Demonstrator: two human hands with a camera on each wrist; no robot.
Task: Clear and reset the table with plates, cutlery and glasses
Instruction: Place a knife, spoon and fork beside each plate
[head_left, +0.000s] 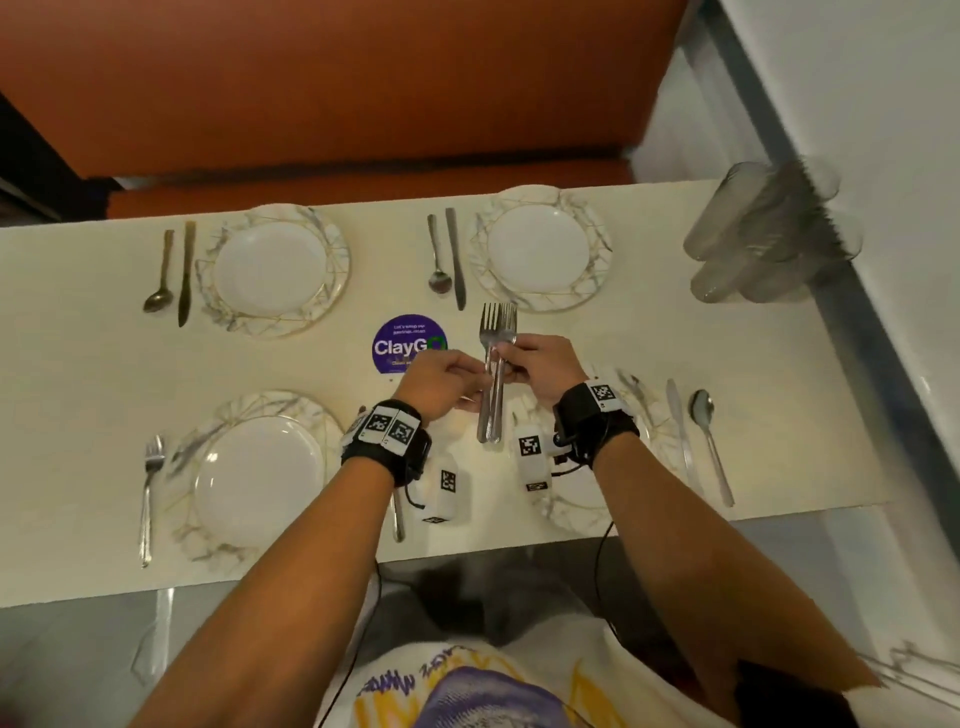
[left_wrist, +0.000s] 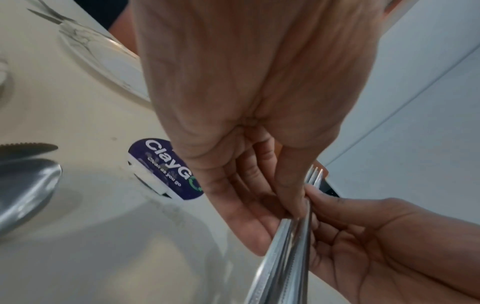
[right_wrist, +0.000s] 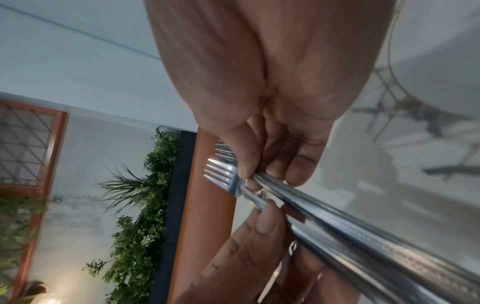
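A small bundle of steel forks (head_left: 497, 332) is held above the table's middle, tines pointing away from me. My right hand (head_left: 511, 358) grips the forks (right_wrist: 337, 216) at their necks, with its fingers (right_wrist: 293, 164) curled round them. My left hand (head_left: 480, 382) pinches one fork handle (left_wrist: 285, 257) just below, with its thumb (left_wrist: 291, 195) pressed on it. Marbled plates lie at the far left (head_left: 275, 270), far right (head_left: 540, 249) and near left (head_left: 260, 473). A fourth plate (head_left: 641, 431) lies partly hidden under my right wrist.
Spoon-and-knife pairs lie left of both far plates (head_left: 174, 275) (head_left: 447, 260) and right of the near right plate (head_left: 696, 441). One fork (head_left: 150, 493) lies left of the near left plate. Stacked glasses (head_left: 763, 234) lie at the far right corner. A purple sticker (head_left: 405, 343) marks the table's centre.
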